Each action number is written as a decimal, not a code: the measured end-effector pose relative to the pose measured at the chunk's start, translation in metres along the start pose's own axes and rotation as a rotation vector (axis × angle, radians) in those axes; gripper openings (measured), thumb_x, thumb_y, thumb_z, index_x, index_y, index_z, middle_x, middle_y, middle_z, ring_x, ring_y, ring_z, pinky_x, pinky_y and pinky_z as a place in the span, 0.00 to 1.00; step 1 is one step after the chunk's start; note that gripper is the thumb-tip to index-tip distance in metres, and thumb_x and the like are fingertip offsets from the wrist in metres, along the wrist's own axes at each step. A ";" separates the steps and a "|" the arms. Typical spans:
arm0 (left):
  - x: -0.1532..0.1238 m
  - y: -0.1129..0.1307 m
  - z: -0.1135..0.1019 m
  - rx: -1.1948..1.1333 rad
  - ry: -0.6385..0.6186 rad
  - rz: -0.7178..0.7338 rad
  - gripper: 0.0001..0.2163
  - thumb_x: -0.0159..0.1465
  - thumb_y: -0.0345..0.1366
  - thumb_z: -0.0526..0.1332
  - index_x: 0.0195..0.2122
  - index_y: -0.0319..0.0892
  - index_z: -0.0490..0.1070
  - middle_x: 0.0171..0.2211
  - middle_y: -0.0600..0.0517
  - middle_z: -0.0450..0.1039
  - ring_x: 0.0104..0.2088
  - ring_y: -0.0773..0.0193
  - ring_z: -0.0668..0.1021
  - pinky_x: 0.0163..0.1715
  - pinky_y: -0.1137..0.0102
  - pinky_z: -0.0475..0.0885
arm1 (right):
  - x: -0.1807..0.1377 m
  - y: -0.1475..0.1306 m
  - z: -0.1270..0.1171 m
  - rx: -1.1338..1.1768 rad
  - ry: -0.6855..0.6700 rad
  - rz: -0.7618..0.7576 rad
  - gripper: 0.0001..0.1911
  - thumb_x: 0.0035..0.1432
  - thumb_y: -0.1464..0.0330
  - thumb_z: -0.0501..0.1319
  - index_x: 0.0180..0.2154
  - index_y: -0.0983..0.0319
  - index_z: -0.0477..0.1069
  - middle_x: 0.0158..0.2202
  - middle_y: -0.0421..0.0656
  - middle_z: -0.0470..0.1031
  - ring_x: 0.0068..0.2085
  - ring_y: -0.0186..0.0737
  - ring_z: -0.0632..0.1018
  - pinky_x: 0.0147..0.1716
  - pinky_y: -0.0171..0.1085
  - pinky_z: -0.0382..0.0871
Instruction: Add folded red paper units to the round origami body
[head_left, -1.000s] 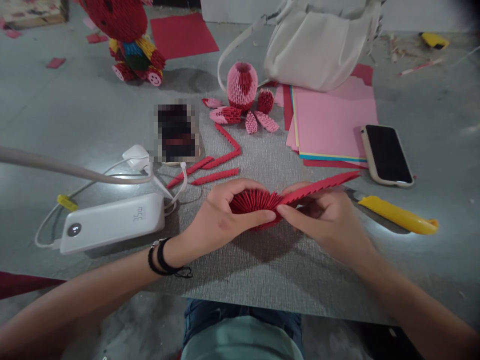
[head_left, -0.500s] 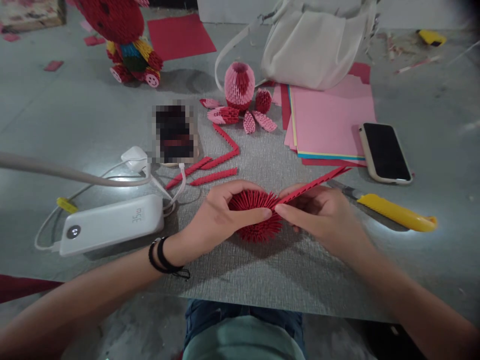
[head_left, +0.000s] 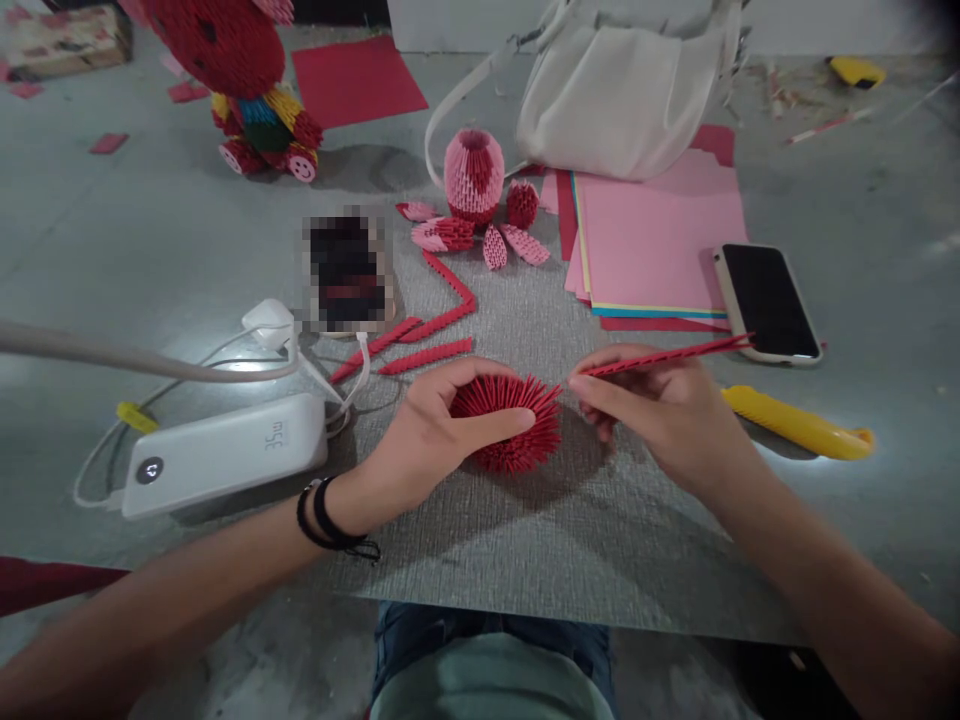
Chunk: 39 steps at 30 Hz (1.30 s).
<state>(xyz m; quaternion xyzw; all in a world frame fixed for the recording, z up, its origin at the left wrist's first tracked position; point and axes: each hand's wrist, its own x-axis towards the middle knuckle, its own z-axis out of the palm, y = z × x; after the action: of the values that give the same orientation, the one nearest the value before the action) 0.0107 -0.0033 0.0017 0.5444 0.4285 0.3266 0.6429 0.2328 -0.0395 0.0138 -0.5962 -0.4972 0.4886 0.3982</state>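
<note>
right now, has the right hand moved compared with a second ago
Yes, to the right: judged against the yellow handle, the right hand now sits closer to it than before.

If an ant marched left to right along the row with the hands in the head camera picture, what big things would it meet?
White power bank → left hand → red spiky ball → right hand → yellow-handled cutter.

Grey table (head_left: 862,220) above mottled floor (head_left: 277,655)
</note>
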 end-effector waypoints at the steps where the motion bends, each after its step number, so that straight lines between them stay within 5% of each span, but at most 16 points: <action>1: 0.000 0.000 0.000 -0.029 -0.004 0.001 0.15 0.56 0.41 0.77 0.42 0.45 0.81 0.40 0.52 0.82 0.37 0.63 0.81 0.39 0.69 0.77 | 0.002 0.001 -0.003 -0.052 -0.007 0.025 0.14 0.60 0.56 0.70 0.32 0.59 0.77 0.24 0.37 0.72 0.23 0.34 0.73 0.20 0.34 0.68; 7: 0.001 0.000 0.002 -0.153 0.029 -0.034 0.15 0.54 0.38 0.78 0.41 0.45 0.80 0.36 0.53 0.81 0.34 0.64 0.81 0.35 0.70 0.76 | 0.008 0.003 -0.018 -0.569 -0.224 0.005 0.24 0.62 0.54 0.66 0.19 0.60 0.70 0.16 0.37 0.65 0.20 0.33 0.64 0.21 0.36 0.52; 9: 0.001 0.000 0.001 -0.142 0.035 -0.035 0.15 0.54 0.38 0.78 0.41 0.45 0.80 0.36 0.54 0.81 0.33 0.65 0.80 0.34 0.70 0.76 | 0.006 -0.001 -0.019 -0.625 -0.166 -0.073 0.23 0.63 0.56 0.65 0.19 0.59 0.70 0.17 0.37 0.67 0.21 0.33 0.65 0.21 0.36 0.53; 12: 0.000 0.000 0.001 -0.055 0.035 0.012 0.13 0.55 0.37 0.77 0.41 0.46 0.81 0.37 0.55 0.82 0.34 0.65 0.80 0.36 0.71 0.76 | 0.000 -0.008 -0.012 -0.375 -0.039 -0.146 0.14 0.65 0.57 0.66 0.30 0.58 0.78 0.23 0.37 0.74 0.24 0.34 0.70 0.24 0.35 0.62; 14: -0.001 0.001 0.000 0.041 0.032 0.052 0.12 0.56 0.37 0.77 0.41 0.46 0.81 0.36 0.55 0.82 0.35 0.65 0.80 0.37 0.71 0.75 | -0.004 -0.012 -0.001 -0.169 -0.082 -0.121 0.10 0.63 0.58 0.68 0.38 0.57 0.81 0.26 0.38 0.77 0.25 0.34 0.73 0.25 0.35 0.67; 20: -0.003 0.005 0.002 0.224 0.009 0.084 0.10 0.58 0.37 0.75 0.40 0.44 0.80 0.37 0.54 0.83 0.37 0.63 0.81 0.41 0.67 0.76 | -0.010 -0.014 0.013 -0.182 -0.024 -0.077 0.08 0.62 0.61 0.69 0.34 0.58 0.83 0.27 0.39 0.79 0.23 0.32 0.73 0.22 0.34 0.67; 30: 0.003 0.001 0.005 -0.216 0.067 -0.049 0.16 0.52 0.37 0.78 0.40 0.44 0.79 0.36 0.54 0.80 0.35 0.65 0.79 0.38 0.70 0.76 | -0.003 -0.006 -0.002 0.374 -0.026 0.091 0.08 0.52 0.59 0.77 0.31 0.55 0.85 0.29 0.39 0.82 0.30 0.32 0.79 0.28 0.29 0.78; 39: 0.000 0.001 0.005 -0.256 0.050 0.023 0.15 0.52 0.34 0.78 0.39 0.45 0.79 0.37 0.55 0.80 0.36 0.67 0.80 0.40 0.72 0.77 | -0.006 -0.006 0.008 0.471 -0.089 0.255 0.11 0.50 0.56 0.78 0.30 0.56 0.85 0.28 0.41 0.81 0.29 0.32 0.79 0.25 0.29 0.75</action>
<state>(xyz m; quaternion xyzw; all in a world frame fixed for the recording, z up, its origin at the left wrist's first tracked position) 0.0153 -0.0048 0.0031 0.4545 0.3928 0.3996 0.6924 0.2237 -0.0444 0.0188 -0.5230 -0.3078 0.6626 0.4390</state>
